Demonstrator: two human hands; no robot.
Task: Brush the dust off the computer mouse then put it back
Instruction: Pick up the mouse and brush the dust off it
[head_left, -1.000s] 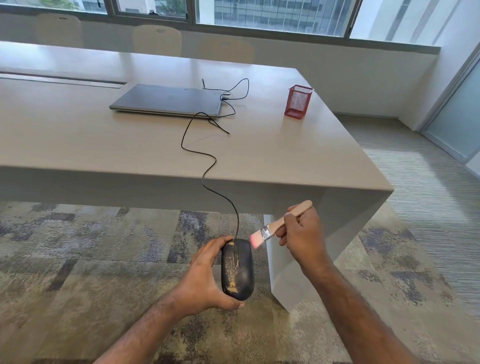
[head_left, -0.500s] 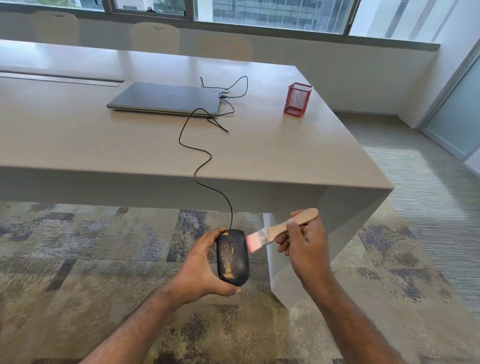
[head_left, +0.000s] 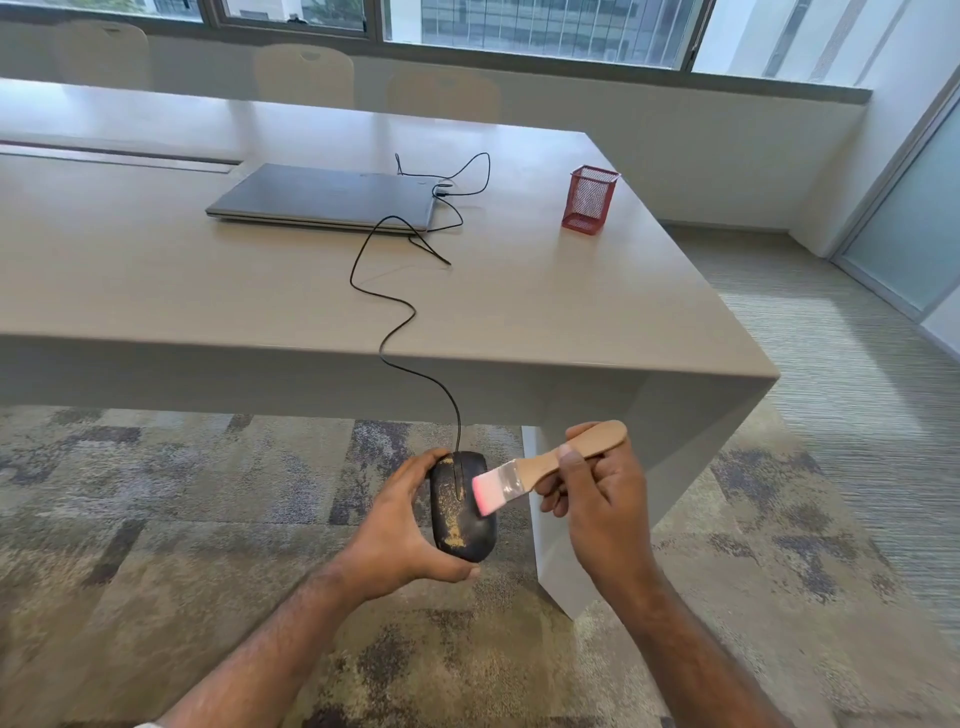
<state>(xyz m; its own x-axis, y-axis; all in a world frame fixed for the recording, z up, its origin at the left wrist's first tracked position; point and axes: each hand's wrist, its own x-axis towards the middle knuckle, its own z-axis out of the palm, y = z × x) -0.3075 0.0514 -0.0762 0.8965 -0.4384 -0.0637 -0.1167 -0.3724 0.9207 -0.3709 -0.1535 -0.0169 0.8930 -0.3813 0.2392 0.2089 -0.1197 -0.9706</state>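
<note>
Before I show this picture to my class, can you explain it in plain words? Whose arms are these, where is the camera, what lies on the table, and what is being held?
There is no machine here: the arms belong to a person, and the camera sits on that person's head, looking forward and down, so you see the scene much as they do.

The left hand grips a black computer mouse in the air, in front of the table. Yellowish dust streaks its top. The right hand holds a small brush by its wooden handle, its pink bristles at the mouse's right side.

On the table lie a closed laptop and a red mesh cup. The mouse's black cable runs across the tabletop towards the laptop.
</note>
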